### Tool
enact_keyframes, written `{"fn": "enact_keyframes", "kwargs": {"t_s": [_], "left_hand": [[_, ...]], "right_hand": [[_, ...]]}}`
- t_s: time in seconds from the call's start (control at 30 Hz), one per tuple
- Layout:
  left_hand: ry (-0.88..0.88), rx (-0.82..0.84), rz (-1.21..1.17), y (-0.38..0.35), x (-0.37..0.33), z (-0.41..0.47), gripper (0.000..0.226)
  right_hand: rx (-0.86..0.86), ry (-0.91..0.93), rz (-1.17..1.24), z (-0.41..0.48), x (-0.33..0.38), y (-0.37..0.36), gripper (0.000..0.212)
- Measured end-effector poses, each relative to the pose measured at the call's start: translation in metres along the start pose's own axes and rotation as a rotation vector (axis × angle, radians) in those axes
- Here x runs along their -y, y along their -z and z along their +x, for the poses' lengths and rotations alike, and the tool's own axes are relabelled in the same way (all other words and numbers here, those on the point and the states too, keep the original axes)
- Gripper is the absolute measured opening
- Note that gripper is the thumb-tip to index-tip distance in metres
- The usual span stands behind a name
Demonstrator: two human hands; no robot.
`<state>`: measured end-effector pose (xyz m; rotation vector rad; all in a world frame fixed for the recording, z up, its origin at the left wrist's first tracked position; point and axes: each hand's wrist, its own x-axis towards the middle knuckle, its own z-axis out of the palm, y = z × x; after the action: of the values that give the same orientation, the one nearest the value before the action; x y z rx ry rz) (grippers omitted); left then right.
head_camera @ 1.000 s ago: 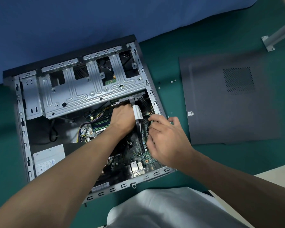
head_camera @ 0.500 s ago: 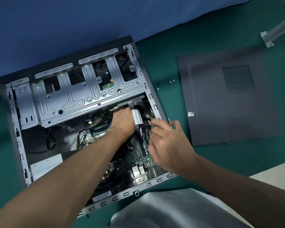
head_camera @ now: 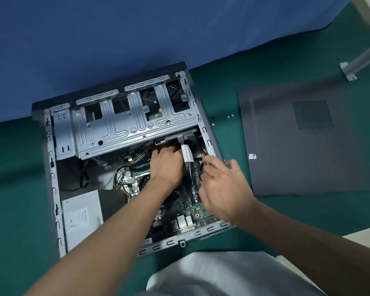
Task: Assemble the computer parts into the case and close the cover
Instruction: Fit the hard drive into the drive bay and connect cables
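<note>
Case [head_camera: 51, 167] open at centre; cover [head_camera: 297, 146] lies flat on the green surface [head_camera: 19, 189] at 3 o'clock. Left hand [head_camera: 167, 165] unmoved, fingers buried under drive cage [head_camera: 126, 124]; grip cannot be told. Right hand [head_camera: 222, 184] has edged toward 12 along motherboard [head_camera: 192, 206], grip narrow, apparently pinching thin black wire [head_camera: 201, 170]. Likely cable hookup; closing far off.

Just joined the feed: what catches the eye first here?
The open computer case lies flat mid-frame, both hands inside: the left hand by the drive cage, the right hand beside the white-labelled cable. Its dark side cover lies off on the green mat to the right, loose screws between them.
</note>
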<state>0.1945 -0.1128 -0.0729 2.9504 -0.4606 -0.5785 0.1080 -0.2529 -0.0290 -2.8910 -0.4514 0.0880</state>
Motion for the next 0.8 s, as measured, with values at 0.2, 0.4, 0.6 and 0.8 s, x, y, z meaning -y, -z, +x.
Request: {"fn": "enact_keyframes", "kwargs": {"t_s": [0.2,0.4,0.6,0.8], "left_hand": [[0.158,-0.15,0.008,-0.001,0.019,-0.05,0.039],[0.221,-0.177,0.055,0.002,0.033,-0.084,0.024],[0.359,-0.129,-0.172,0.02,0.021,-0.094,0.022],[0.238,-0.393,-0.608,0.033,0.002,-0.117,0.011]], "right_hand": [[0.014,-0.014,-0.06,-0.002,0.001,0.001,0.017],[0.063,0.024,-0.189,-0.002,0.01,0.009,0.021],[0.113,0.044,-0.283,-0.006,0.015,0.014,0.018],[-0.079,0.101,0.01,-0.017,0.03,0.015,0.024]]}}
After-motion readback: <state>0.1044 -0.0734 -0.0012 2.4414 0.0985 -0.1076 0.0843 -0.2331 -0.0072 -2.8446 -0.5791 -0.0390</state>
